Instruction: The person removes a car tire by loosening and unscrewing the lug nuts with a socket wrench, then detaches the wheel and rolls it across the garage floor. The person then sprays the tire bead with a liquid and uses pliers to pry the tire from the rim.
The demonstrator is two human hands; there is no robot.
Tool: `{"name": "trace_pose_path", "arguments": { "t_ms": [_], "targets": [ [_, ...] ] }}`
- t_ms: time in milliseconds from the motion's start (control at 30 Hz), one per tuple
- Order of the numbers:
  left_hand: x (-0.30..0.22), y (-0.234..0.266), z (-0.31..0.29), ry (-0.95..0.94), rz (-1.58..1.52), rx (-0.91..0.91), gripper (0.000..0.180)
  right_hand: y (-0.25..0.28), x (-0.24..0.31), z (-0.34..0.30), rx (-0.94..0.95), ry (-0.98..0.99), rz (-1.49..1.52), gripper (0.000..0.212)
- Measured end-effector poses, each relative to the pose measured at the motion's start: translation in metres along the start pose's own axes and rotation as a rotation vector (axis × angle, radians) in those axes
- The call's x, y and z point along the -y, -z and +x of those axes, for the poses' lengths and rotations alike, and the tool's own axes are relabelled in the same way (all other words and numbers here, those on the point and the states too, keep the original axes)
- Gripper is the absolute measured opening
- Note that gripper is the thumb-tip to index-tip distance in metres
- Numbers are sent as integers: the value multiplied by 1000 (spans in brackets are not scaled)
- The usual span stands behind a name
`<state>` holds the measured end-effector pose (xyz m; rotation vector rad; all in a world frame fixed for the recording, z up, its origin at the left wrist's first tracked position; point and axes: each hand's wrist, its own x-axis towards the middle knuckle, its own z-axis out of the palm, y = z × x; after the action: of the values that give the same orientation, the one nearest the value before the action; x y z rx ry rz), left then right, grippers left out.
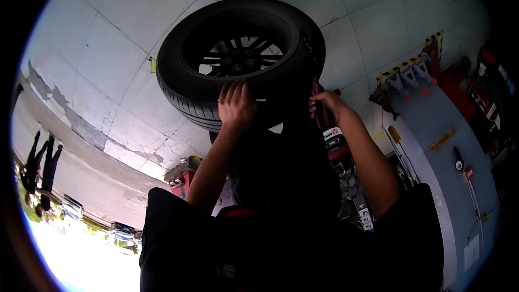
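In front of me is a wheel with a black tyre (189,94). Its open rim faces up toward me, and pale floor shows between the dark spokes (240,59). My left hand (237,104) grips the tyre's near side, its fingers bent over the sidewall. My right hand (331,105) is closed around the handle of a red and black cordless power tool (334,139) with a battery at its base. The tool's front end points at the tyre's right side; shadow hides whether it touches.
A grey bench (432,130) at right bears a round-dialled gauge (458,159) and a yellow-handled tool (394,134). Black and yellow striped edging (405,66) lies beyond it. A red case (181,183) stands at lower left. Two people (43,167) stand farther off at left, near parked cars.
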<state>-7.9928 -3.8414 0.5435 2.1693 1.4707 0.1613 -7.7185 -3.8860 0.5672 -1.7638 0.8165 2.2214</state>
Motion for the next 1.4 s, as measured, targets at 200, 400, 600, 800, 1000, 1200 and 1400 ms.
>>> {"name": "trace_pose_path", "arguments": {
  "t_ms": [200, 400, 600, 800, 1000, 1200, 1400],
  "targets": [
    [-48, -29, 26, 38, -17, 111, 15, -63, -56, -34, -4, 85, 14, 12],
    [-87, -46, 62, -98, -34, 123, 20, 56, -53, -90, -303, 395, 330, 18],
    [-101, -58, 65, -149, 108, 264, 21, 144, -74, -40, -187, 539, 216, 22],
    [-111, -55, 61, -111, 129, 351, 20, 132, -118, 52, 97, 380, 587, 17],
    [-111, -47, 62, -142, 162, 233, 21, 106, -105, 24, 500, 735, 890, 34],
    [-116, -54, 63, -177, 207, 253, 23, 152, -78, 17, 770, 1036, 1045, 64],
    [-114, -56, 57, -181, 206, 274, 30, 182, -74, 35, 328, 951, 786, 69]
  ]
}}
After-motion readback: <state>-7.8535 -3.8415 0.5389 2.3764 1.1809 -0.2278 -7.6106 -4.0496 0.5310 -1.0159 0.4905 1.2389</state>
